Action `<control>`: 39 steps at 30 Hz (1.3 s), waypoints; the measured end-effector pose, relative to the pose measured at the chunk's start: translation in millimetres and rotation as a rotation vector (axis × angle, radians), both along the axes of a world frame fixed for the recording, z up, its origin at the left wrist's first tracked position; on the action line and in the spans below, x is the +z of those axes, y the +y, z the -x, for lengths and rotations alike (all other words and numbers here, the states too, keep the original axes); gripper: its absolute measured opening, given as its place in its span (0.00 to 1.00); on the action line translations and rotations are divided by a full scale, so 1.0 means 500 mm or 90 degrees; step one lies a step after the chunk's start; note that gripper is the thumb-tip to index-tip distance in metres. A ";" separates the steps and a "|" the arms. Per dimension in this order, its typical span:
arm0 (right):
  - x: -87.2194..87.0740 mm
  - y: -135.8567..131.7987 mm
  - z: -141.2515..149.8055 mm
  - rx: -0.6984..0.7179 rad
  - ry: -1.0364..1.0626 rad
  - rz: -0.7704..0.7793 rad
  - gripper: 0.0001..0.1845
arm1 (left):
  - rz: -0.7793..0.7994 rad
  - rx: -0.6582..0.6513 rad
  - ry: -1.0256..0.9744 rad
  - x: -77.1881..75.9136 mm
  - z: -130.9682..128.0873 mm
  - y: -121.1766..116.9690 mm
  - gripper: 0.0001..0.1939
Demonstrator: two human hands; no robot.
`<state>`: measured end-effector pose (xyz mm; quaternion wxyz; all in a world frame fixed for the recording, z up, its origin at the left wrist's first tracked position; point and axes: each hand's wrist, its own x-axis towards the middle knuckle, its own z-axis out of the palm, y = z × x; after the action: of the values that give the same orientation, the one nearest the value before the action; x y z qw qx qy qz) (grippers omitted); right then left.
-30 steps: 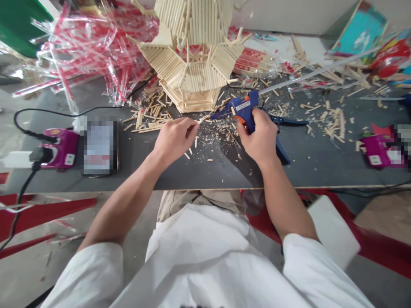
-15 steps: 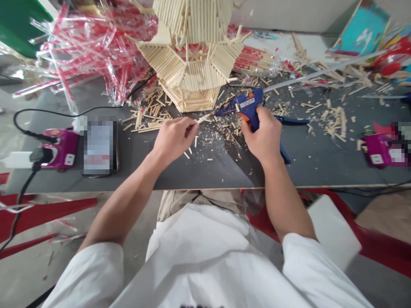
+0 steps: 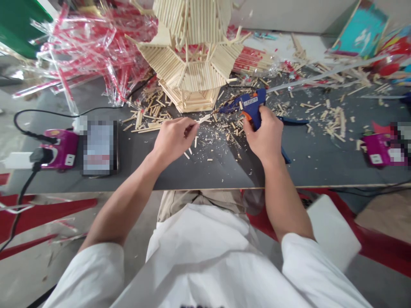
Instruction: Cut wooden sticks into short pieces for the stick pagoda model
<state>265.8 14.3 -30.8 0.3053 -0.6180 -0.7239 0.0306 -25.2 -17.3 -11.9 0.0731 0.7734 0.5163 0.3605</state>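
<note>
Between the fingertips of my left hand (image 3: pixel 176 136) is a short wooden stick (image 3: pixel 204 118), pointing right. My right hand (image 3: pixel 266 133) is closed round the handle of a blue glue gun (image 3: pixel 252 107) with an orange trigger. Its nozzle points left, a small distance from the stick's tip. Just behind my hands stands a tiered pagoda-like model (image 3: pixel 202 77) built from pale wooden sticks. Under and beside the glue gun lies a dark blue hand tool (image 3: pixel 293 121), its middle hidden by my right hand.
Cut stick pieces (image 3: pixel 150 113) and crumbs litter the dark table (image 3: pixel 205 175). A phone (image 3: pixel 100 147) and a purple power adapter (image 3: pixel 62 147) with black cables lie at left. Plastic wrappers (image 3: pixel 93 51) pile up behind. Another purple box (image 3: pixel 380 149) sits at right.
The glue gun in my right hand has shifted slightly right, and its nozzle has drawn away from the stick. My left hand has barely moved.
</note>
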 end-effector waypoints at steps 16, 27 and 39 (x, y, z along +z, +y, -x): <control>0.028 -0.029 0.021 -0.053 -0.041 -0.027 0.17 | 0.040 -0.017 -0.089 0.020 0.020 0.006 0.12; 0.042 -0.041 0.184 0.514 -0.148 0.088 0.12 | 0.046 0.012 -0.102 0.016 0.033 0.017 0.11; 0.074 -0.029 0.125 0.518 0.123 0.082 0.06 | 0.025 0.004 -0.080 0.016 0.028 0.013 0.12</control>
<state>203.5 -0.3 6.3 0.2956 -0.2938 -0.8734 0.2520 -39.2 -11.0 -3.8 0.1196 0.7458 0.5204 0.3984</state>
